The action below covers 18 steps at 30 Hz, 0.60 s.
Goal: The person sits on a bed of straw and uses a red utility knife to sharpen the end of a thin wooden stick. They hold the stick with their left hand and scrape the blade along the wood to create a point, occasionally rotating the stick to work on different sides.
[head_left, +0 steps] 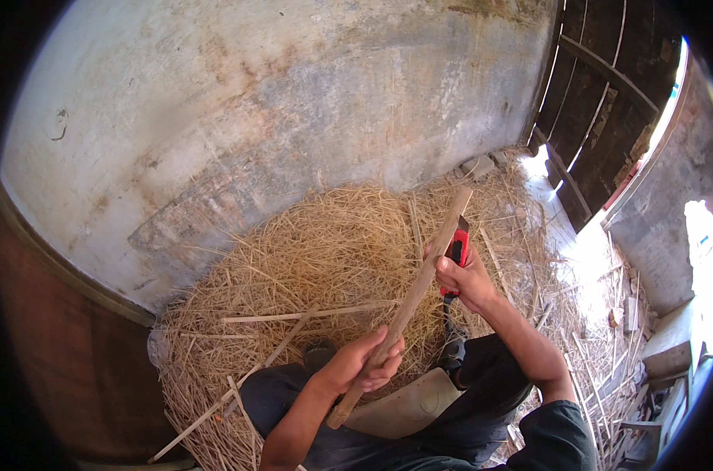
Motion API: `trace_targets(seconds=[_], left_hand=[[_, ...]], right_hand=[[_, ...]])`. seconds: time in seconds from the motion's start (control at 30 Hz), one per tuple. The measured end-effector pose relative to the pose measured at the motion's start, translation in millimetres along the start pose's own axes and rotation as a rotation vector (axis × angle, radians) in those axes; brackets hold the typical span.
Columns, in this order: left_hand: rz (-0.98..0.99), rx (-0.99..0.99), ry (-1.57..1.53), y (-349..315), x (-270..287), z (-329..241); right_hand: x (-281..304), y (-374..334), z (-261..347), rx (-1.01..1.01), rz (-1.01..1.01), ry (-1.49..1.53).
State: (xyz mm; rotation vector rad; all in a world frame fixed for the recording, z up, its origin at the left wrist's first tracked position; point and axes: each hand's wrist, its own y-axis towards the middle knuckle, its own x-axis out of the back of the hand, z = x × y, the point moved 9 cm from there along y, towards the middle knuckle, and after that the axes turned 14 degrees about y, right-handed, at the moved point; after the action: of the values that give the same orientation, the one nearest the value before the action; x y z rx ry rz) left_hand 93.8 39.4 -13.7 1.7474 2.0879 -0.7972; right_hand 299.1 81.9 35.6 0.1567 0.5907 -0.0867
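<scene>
One wooden stick (410, 300) is gripped by the left hand (366, 363), one red utility knife (459, 242) by the right hand (468, 279).

A bare wooden stick (416, 293), light brown, long, nearly straight and squared off along its sides, is held aslant in the air, its lower end toward the person's lap and its upper end leaning away and to the right. Its surface shows lengthwise grain, paler near the upper end. A red-and-black utility knife (459, 239) is held just beside the right edge of the stick, in its upper part, with the dark blade extended toward that end; whether blade meets wood is unclear.
</scene>
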Motion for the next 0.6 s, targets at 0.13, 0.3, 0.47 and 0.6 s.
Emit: trace_targets(seconds=[0.13, 0.3, 0.47, 0.6], left_hand=[[-0.363, -0.137, 0.453, 3, 6, -14], [-0.686, -0.313, 0.916, -3, 18, -29], [-0.829, -0.269, 0.941, -16, 19, -42], [-0.86, -0.311, 0.991, -21, 23, -46]], right_hand=[[4, -3, 2, 0.002, -0.053, -0.1], [8, 1, 9, 0.078, -0.128, -0.309], [-10, -6, 34, 0.296, -0.082, -0.575], [-48, -24, 26, 0.526, 0.155, -1.055]])
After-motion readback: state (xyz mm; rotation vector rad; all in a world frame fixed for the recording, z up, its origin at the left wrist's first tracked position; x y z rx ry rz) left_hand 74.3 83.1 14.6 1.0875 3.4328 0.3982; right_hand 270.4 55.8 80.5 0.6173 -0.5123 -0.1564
